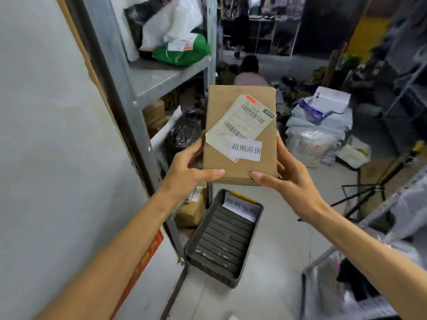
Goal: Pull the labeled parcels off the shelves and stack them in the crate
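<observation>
The left thumb [213, 173] lies flat across the near edge of a small cardboard parcel [240, 167] and the right thumb [260, 177] meets that same edge from the other side, while the other fingers of each hand wrap the parcel's left and right sides, so the left hand [188, 162] and right hand [286, 179] grip it between them, held up in the air in front of the person, its top face tilted toward the camera. A creased shipping label [242, 121] with barcodes sits slantwise on that face, and a white sticker [246, 150] printed with four characters overlaps its lower corner. Directly below the parcel, on the floor, stands a dark grey crate [225, 241] with a ribbed bottom and a white sheet [242, 210] at its far end. Just left of it rises a grey metal shelf [166, 77] bearing a green bag [182, 53] and a white bag [171, 21], with brown boxes [191, 210] low down. Pale mailer bags [316, 130] lie heaped on the floor to the right
</observation>
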The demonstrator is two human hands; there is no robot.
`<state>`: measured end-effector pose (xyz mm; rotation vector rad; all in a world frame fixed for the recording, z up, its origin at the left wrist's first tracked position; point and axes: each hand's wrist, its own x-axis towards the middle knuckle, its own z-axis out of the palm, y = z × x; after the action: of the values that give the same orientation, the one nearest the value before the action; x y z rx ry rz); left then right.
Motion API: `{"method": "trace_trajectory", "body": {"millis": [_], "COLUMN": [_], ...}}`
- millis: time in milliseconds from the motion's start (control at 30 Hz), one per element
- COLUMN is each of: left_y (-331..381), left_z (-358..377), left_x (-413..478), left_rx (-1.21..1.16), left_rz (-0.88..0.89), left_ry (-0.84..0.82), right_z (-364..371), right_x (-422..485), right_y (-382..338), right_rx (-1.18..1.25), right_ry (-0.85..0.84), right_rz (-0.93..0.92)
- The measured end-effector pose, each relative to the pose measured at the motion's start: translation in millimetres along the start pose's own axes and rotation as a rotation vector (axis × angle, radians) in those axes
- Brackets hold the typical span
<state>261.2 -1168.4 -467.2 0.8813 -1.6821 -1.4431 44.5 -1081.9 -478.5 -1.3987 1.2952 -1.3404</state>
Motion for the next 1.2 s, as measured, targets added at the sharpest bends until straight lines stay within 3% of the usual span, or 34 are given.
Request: {"method": "trace_trajectory", "body": {"millis": [300, 500, 767, 1033, 1200], "left_y": [-135.4, -212.7, -323.1, -495.9, -622.8], "left_z": [7.5, -0.9, 12.9, 34.7, 46.3], "left_x": [148.2, 226.7, 286.4, 332.4, 341.2], "left_rx": [-0.129, -0.144, -0.204, -0.180, -0.071], "left_rz": [-0.290, -0.440, -0.636, -0.854, -0.948], "left_ry": [-0.096, -0.174, -0.123, -0.007, -0.038], "right_z": [-25.2, -25.1, -41.4, -49.5, -39.5], "right_x": [94.2, 143.2, 190.2, 228.7, 227.5], "right_y": [133.6, 209.7, 311.1, 505.5, 634.7], "right_rx": [0.034, 0.056, 0.114, 0.124, 0.175], "right_ry": [0.135, 0.209, 0.233, 0.179, 0.147], "right_rz": [0.299, 0.400, 0.555, 0.702, 0.823]}}
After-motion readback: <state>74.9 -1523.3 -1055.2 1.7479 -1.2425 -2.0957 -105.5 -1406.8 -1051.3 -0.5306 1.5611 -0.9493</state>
